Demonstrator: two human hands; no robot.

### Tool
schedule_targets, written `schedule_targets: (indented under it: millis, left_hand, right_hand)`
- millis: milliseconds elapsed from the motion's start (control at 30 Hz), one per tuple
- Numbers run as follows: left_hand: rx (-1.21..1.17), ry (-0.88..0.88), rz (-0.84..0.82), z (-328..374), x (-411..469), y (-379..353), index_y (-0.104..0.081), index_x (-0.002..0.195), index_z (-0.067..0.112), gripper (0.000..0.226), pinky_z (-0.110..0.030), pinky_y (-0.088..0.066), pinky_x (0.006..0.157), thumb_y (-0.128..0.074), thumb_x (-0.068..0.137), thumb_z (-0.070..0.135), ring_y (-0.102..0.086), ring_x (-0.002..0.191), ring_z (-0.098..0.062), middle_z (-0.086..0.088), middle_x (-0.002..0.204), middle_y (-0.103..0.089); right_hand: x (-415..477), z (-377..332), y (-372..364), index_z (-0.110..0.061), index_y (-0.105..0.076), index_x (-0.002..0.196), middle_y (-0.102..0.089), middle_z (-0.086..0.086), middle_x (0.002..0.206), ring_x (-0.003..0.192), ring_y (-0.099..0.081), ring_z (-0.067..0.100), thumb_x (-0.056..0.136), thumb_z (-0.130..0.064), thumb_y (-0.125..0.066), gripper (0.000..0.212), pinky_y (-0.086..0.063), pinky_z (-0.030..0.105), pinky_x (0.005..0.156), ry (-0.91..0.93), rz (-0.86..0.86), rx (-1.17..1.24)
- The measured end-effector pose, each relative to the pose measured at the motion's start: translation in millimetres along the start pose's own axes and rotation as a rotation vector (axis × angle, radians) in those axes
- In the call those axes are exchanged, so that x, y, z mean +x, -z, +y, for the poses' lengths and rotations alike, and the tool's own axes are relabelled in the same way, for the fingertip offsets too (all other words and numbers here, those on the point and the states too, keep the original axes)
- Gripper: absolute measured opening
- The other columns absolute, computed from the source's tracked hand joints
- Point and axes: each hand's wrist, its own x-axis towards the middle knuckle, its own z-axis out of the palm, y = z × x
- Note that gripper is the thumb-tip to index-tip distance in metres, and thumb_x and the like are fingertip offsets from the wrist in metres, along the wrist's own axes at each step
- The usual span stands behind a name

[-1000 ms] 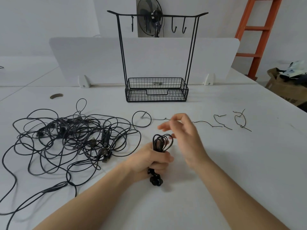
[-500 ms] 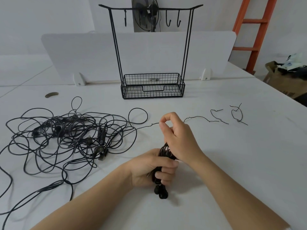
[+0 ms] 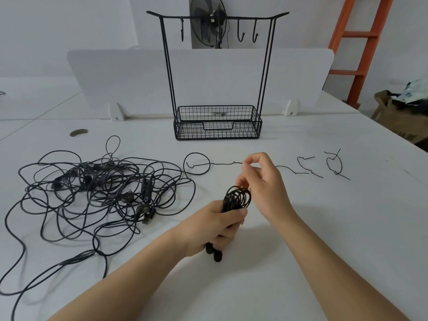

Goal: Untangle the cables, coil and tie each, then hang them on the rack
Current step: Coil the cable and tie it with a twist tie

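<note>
My left hand (image 3: 215, 225) grips a coiled black cable (image 3: 237, 198) upright in its fist, loops sticking out above and plugs hanging below. Just above and to the right of the loops, the thumb and forefinger of my right hand (image 3: 264, 181) pinch a thin black wire tie (image 3: 222, 163) that trails left along the table. A large tangle of black cables (image 3: 99, 188) lies spread on the left. The black rack (image 3: 217, 18), with hooks on its top bar and a wire basket (image 3: 217, 133) at its base, stands at the back centre.
Two more bent wire ties (image 3: 305, 165) (image 3: 334, 163) lie to the right of my right hand. Behind the rack stands a white divider panel (image 3: 139, 77). An orange ladder (image 3: 366, 54) and a cardboard box (image 3: 398, 117) are off the table at the right.
My right hand went from spread fingers above the coil to a pinch on the wire tie. The left hand kept hold of the coil, whose loops now show beside the right hand.
</note>
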Motion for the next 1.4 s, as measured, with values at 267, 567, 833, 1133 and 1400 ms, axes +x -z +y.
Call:
schedule_targets:
  millis: [267, 567, 833, 1133, 1400]
  left_hand:
    - [0.154, 0.013, 0.038, -4.2, 0.9, -1.1, -0.042, 0.067, 0.011, 0.027, -0.017, -0.023, 0.041, -0.050, 0.093, 0.011, -0.023, 0.039, -0.008, 0.009, 0.045, -0.030]
    - [0.247, 0.015, -0.004, -4.6, 2.0, 1.2, -0.040, 0.056, 0.014, 0.040, -0.018, -0.037, 0.045, -0.050, 0.095, 0.020, -0.059, 0.050, -0.016, 0.005, 0.043, -0.036]
    - [0.062, 0.006, -0.034, 2.0, -4.5, 4.4, -0.024, 0.061, 0.019, 0.042, -0.015, -0.027, 0.038, -0.036, 0.098, 0.032, -0.016, 0.035, -0.009, 0.006, 0.045, -0.020]
    - [0.144, -0.225, 0.075, 3.3, -6.2, 14.8, -0.036, 0.048, 0.023, 0.040, -0.021, -0.036, 0.041, -0.040, 0.085, 0.038, -0.022, 0.036, -0.010, 0.009, 0.041, -0.025]
    - [0.094, -0.161, 0.151, 1.2, -2.8, 32.1, -0.045, 0.078, 0.011, 0.020, -0.021, -0.031, 0.040, -0.064, 0.074, 0.013, -0.018, 0.035, -0.009, 0.006, 0.043, -0.024]
  right_hand:
    - [-7.2, -5.1, -6.5, -0.025, -0.039, 0.083, -0.054, 0.023, 0.062, 0.061, -0.051, 0.036, 0.095, -0.018, -0.042, 0.014, -0.043, 0.040, 0.060, 0.083, -0.095, -0.204]
    - [-7.9, -10.4, -4.5, -0.033, -0.036, 0.079, -0.048, 0.026, 0.055, 0.050, -0.038, 0.031, 0.095, -0.012, -0.045, 0.027, -0.033, 0.041, 0.052, 0.161, 0.055, -0.147]
    - [4.7, -3.1, 6.2, -0.020, -0.049, 0.075, -0.052, -0.003, 0.051, 0.042, -0.044, 0.001, 0.091, -0.005, -0.049, 0.022, -0.034, 0.011, 0.044, -0.108, 0.002, 0.162]
    - [4.4, 8.7, 6.2, -0.011, -0.056, 0.069, -0.050, -0.005, 0.052, 0.045, -0.043, 0.004, 0.081, -0.004, -0.063, 0.015, -0.031, 0.017, 0.045, -0.230, -0.420, 0.285]
    - [4.0, 8.0, 8.8, -0.014, -0.059, 0.072, -0.048, -0.006, 0.052, 0.045, -0.041, 0.004, 0.085, -0.005, -0.060, 0.016, -0.031, 0.017, 0.048, -0.187, -0.465, 0.195]
